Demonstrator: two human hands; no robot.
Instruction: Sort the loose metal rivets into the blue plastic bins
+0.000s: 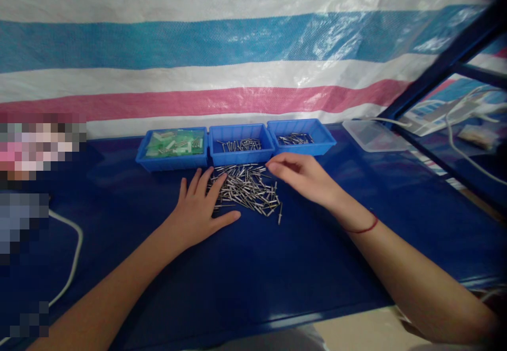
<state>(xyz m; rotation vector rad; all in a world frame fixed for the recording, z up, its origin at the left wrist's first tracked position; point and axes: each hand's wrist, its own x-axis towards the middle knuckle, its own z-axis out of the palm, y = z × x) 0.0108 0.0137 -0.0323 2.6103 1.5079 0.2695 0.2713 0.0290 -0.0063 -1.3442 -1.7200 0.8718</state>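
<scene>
A heap of small metal rivets (249, 188) lies on the dark blue table (253, 266), just in front of three blue bins. My left hand (200, 208) rests flat on the table at the heap's left edge, fingers spread and touching the rivets. My right hand (303, 176) hovers over the heap's right side with the fingers curled together in a pinch; what they hold, if anything, is too small to make out. A red string circles my right wrist.
The left bin (172, 150) holds green and white parts; the middle bin (241, 145) and the right bin (301, 137) hold metal pins. A clear plastic lid (374, 134) lies at the right. A white cable (71, 256) runs at the left. A striped tarp hangs behind.
</scene>
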